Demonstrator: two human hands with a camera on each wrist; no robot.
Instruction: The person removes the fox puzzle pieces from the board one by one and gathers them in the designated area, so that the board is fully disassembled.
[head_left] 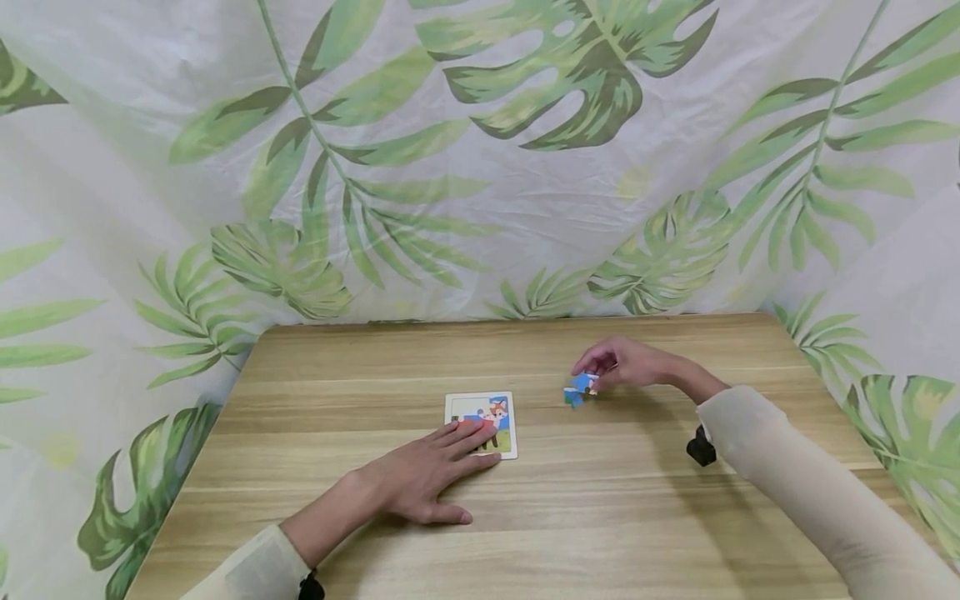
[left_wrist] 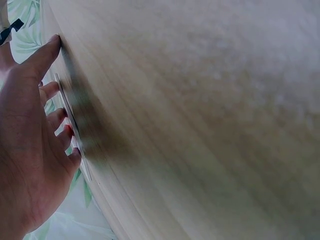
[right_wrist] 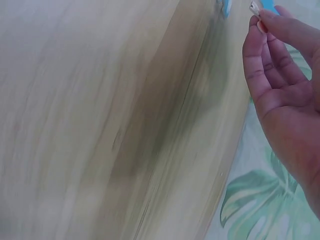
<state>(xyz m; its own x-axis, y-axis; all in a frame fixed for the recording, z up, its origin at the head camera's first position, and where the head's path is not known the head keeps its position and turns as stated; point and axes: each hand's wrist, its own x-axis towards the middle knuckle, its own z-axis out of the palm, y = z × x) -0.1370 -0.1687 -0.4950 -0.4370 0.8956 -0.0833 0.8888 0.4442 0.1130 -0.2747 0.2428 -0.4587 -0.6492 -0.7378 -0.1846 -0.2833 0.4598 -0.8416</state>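
Observation:
A small square jigsaw puzzle board [head_left: 514,427] with a white frame lies at the middle of the table, a fox picture showing on its right part. My left hand [head_left: 423,477] rests across its lower left with fingers spread and covers part of the picture. In the left wrist view, the fingertips [left_wrist: 59,114] lie over the thin board's edge. To the right of the board, my right hand [head_left: 632,363] pinches a blue jigsaw piece [head_left: 584,382] between thumb and fingers. Another blue and green piece [head_left: 573,397] lies just below it on the table, partly overlapped in the head view.
The wood-grain table [head_left: 600,517] ends at a back edge against a leaf-print cloth [head_left: 480,208], which also hangs at both sides. A dark wrist device [head_left: 702,447] hangs under the right sleeve [head_left: 795,467].

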